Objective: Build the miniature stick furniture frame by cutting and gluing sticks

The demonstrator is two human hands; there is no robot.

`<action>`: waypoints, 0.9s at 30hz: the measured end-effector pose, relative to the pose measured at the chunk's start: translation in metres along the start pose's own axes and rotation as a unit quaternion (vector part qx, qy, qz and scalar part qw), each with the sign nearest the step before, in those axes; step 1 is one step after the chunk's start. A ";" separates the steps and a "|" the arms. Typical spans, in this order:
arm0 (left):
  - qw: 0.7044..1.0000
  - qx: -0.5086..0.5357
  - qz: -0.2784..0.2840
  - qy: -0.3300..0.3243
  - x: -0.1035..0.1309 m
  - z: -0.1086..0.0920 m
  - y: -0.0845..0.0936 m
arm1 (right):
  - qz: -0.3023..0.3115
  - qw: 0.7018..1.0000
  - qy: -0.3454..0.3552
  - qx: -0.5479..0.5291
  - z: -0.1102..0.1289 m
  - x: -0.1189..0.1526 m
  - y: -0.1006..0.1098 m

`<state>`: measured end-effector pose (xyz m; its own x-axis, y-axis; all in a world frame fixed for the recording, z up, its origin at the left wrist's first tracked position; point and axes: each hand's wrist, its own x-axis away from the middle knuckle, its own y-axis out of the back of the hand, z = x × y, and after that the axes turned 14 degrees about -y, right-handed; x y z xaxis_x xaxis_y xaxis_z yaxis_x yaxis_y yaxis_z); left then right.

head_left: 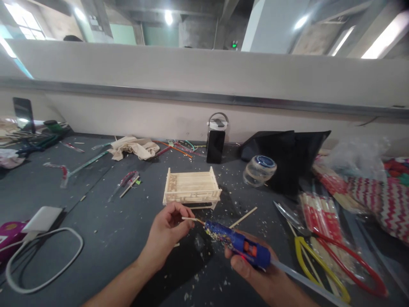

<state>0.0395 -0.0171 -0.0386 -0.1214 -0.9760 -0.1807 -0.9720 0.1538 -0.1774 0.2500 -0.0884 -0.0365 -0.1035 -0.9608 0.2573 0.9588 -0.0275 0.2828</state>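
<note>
My left hand (169, 230) is closed, pinching a short thin wooden stick (189, 218) between thumb and fingers. In my right hand (255, 273) lies a blue glue gun (236, 241), its nozzle pointing left at the stick's end; whether they touch I cannot tell. A long translucent glue stick (306, 279) runs out of the gun's rear. Just beyond my left hand stands a small wooden frame (191, 187) built of sticks, like a miniature bed or bench. A loose wooden stick (244, 216) rests on the dark table behind the gun.
Scissors (322, 251) with yellow and red handles lie at right beside packs of sticks (321, 213). A glass jar (259, 170), a black phone (215, 146) and a cloth (134, 147) sit farther back. A white power bank (43, 219) with a looped cable is at left.
</note>
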 end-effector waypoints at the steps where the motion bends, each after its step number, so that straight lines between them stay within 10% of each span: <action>1: 1.000 0.004 -0.002 0.000 0.000 0.000 0.000 | -0.002 1.000 0.002 0.002 0.001 0.000 0.000; 27: 0.970 0.235 -0.001 0.065 0.002 -0.003 -0.001 | -0.011 0.995 -0.091 -0.048 -0.022 -0.001 0.003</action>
<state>0.0393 -0.0191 -0.0361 -0.1737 -0.9829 -0.0609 -0.7778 0.1748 -0.6038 0.2588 -0.0935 -0.0565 -0.1634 -0.8939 0.4175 0.9756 -0.0836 0.2029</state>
